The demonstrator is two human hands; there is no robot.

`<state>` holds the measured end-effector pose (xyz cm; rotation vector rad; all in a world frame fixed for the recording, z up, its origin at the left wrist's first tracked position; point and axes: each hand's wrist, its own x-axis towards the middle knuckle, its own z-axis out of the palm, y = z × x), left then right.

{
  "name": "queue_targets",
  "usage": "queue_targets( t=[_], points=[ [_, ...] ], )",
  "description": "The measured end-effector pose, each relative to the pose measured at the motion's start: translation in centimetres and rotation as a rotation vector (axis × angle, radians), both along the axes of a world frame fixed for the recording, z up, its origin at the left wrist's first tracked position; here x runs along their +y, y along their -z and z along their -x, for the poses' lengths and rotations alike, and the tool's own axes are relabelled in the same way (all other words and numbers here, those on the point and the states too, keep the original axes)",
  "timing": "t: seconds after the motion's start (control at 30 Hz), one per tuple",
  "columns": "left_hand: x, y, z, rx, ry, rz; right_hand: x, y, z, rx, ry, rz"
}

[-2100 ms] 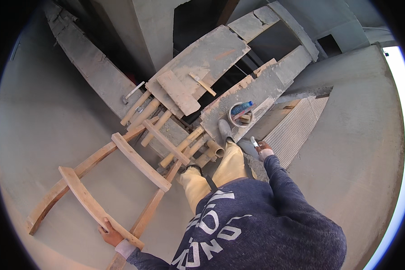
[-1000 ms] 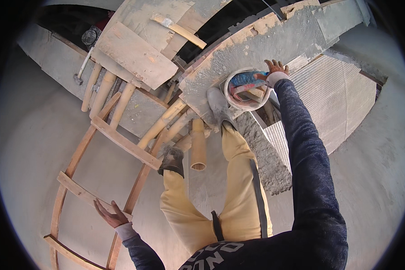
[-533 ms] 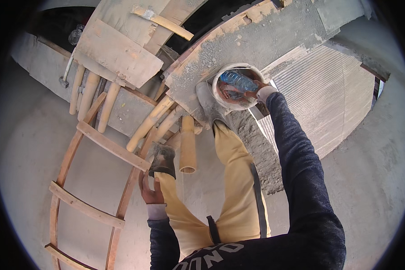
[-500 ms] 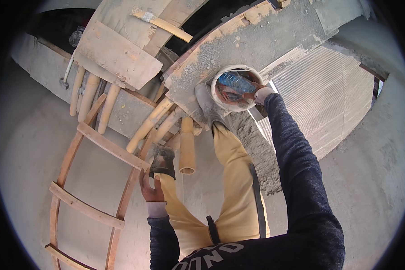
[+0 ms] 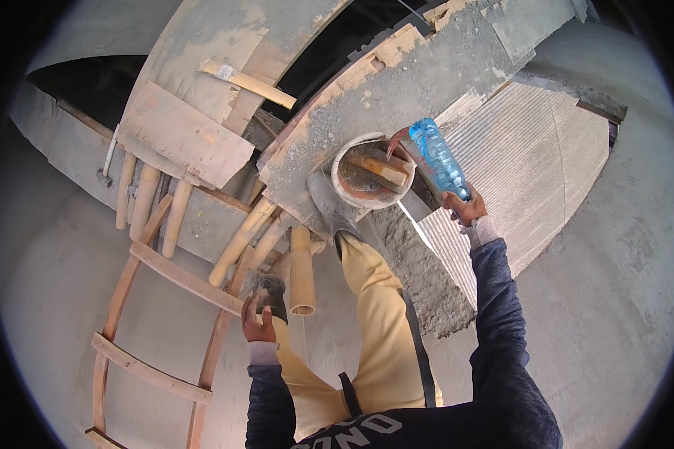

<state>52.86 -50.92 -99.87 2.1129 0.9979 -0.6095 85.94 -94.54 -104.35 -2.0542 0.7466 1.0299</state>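
Note:
A clear blue plastic bottle (image 5: 440, 159) is in my right hand (image 5: 466, 206), which is closed around one end of it. Its other end tilts up beside the right rim of a mortar-smeared bucket (image 5: 342, 187). A reddish strip (image 5: 398, 141) shows between bottle and bucket; its kind is unclear. Inside the bucket lies a piece with a wooden, handle-like shape (image 5: 380, 169). My left hand (image 5: 257, 326) is low, thumb and fingers apart, beside my dark boot (image 5: 269, 290) and the end of a rung of the wooden ladder (image 5: 187, 280). Whether its fingertips touch the rung is hard to tell.
Bamboo poles (image 5: 302, 273) jut out below a curved, cement-covered board platform (image 5: 427, 82). Dark gaps open behind it. Wet mortar (image 5: 419, 277) is heaped right of my leg, beside a corrugated sheet (image 5: 532, 165). A loose wooden batten (image 5: 251, 84) lies on the far boards.
My right hand has lifted the blue bottle out of the bucket and moved it right. The wooden piece inside the bucket now shows. My left hand stays near the ladder.

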Motion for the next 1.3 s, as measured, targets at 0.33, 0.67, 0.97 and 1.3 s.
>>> queue_targets(
  t=[0.33,0.67,0.97,1.3],
  points=[
    [0.0,3.0,5.2,0.09,0.0,-0.029,-1.1,23.6,-9.8,-0.271,0.611,0.0],
    [0.6,3.4,7.1,0.161,-0.043,-0.071,-5.0,29.4,-5.3,-0.443,-0.053,0.445],
    [0.1,3.6,5.1,0.087,-0.033,-0.021,-4.9,26.5,-4.5,-0.626,-0.321,0.553],
    [-0.4,1.7,4.7,0.176,-0.196,0.058,7.6,20.4,5.5,-0.473,-0.964,0.629]
  ],
)
